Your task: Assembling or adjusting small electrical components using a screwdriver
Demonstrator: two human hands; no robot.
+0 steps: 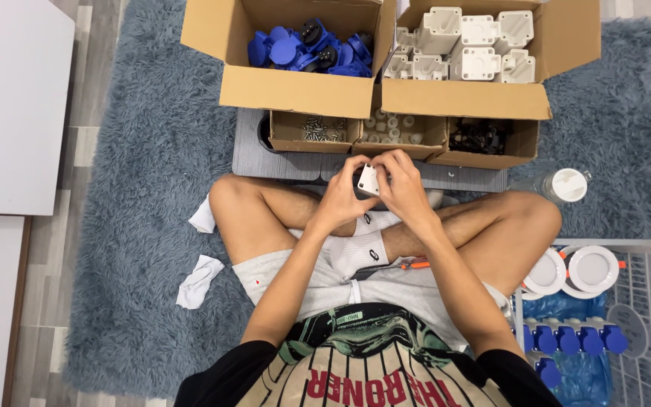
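White plastic part (pixel 368 179) sits pinched between left hand (pixel 340 197) and right hand (pixel 403 188) — fingers curled tight around it; best kept steady, close over the small boxes (pixel 397 137).

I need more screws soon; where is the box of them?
In the head view, the small screw box sits left of centre, below the box of blue parts, beside the box of white rings.

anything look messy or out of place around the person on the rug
Two crumpled white cloths lie loose on the grey rug by the left knee, and a clear bottle lies tipped on its side by the right knee. The cardboard boxes look orderly.
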